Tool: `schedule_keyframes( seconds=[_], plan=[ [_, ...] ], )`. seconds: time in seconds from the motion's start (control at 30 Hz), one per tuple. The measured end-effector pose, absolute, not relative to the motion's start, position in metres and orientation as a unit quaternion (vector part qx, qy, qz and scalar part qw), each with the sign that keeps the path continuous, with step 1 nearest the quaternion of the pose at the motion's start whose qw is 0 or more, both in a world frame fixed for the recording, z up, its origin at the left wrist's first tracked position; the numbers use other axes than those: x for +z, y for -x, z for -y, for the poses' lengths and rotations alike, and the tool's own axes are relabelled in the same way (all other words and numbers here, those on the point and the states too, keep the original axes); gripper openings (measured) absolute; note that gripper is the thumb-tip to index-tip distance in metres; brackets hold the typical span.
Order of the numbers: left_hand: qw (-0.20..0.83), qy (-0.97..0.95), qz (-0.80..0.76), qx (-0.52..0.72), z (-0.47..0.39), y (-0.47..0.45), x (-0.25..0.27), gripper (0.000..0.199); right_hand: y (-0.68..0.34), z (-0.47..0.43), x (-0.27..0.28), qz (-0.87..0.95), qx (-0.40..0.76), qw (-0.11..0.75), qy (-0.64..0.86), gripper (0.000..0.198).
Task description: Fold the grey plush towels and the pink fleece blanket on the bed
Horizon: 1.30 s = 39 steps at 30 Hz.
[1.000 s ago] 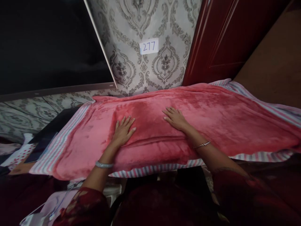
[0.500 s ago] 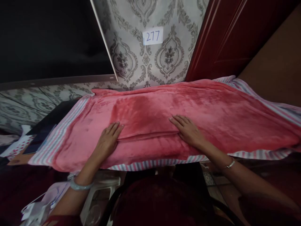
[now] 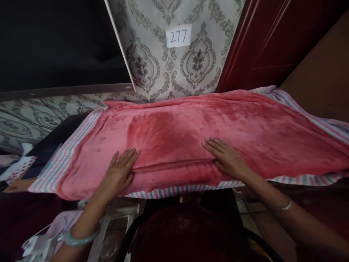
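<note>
A pink plush blanket (image 3: pixel 174 134) is spread over a long table, with a fold running across its front part between my hands. On the left of that fold my left hand (image 3: pixel 120 173) lies with fingers stretched out on the plush. My right hand (image 3: pixel 225 156) rests flat at the fold's right end, fingers extended forward. Neither hand grips anything. Beneath the blanket, a striped cloth (image 3: pixel 73 149) in white, pink and grey shows along the left, front and right edges. A darker brushed patch marks the plush in the middle.
A large dark screen (image 3: pixel 62 43) stands at the back left. Behind the table are patterned wallpaper with a paper sign (image 3: pixel 178 36) reading 277, and a dark red wooden panel (image 3: pixel 261 40). A white plastic stool (image 3: pixel 117 211) and a pale box with cables (image 3: pixel 40 247) are below, front left.
Both hands have slid slightly nearer to me and farther apart, the left going left and the right going right. The fold has shifted a little toward the front edge.
</note>
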<state>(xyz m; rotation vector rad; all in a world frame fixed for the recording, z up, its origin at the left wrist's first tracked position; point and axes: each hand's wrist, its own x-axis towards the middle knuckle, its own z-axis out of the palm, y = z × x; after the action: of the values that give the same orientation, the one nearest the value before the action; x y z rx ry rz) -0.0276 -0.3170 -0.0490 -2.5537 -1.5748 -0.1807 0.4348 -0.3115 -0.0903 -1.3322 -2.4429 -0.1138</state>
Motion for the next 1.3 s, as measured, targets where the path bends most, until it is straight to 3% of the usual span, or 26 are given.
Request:
schedule_keyframes(
  seconds=[0.23,0.47,0.67,0.97,1.13,1.3],
  plan=[
    [0.092,0.875,0.452,-0.145,0.321,-0.056,-0.029,0.079,-0.360,0.325,-0.052,0.861,-0.043,0.174,0.476,0.069],
    [0.068,0.862,0.487,-0.124,0.304,-0.106,-0.066,0.078,-0.308,0.307,-0.081,0.870,-0.038,0.136,0.472,0.065],
    [0.076,0.855,0.497,-0.131,0.305,-0.102,-0.081,0.074,-0.333,0.304,-0.087,0.874,-0.042,0.128,0.466,0.063],
    [0.075,0.855,0.494,-0.141,0.305,-0.102,-0.080,0.074,-0.413,0.315,-0.100,0.799,-0.068,0.183,0.569,0.083],
    [0.080,0.855,0.489,-0.152,0.305,-0.102,-0.082,0.075,-0.417,0.318,-0.109,0.794,-0.047,0.245,0.555,0.079],
    [0.027,0.869,0.467,-0.163,0.307,-0.091,-0.069,0.072,-0.423,0.317,-0.102,0.789,-0.019,0.248,0.561,0.066]
  ],
)
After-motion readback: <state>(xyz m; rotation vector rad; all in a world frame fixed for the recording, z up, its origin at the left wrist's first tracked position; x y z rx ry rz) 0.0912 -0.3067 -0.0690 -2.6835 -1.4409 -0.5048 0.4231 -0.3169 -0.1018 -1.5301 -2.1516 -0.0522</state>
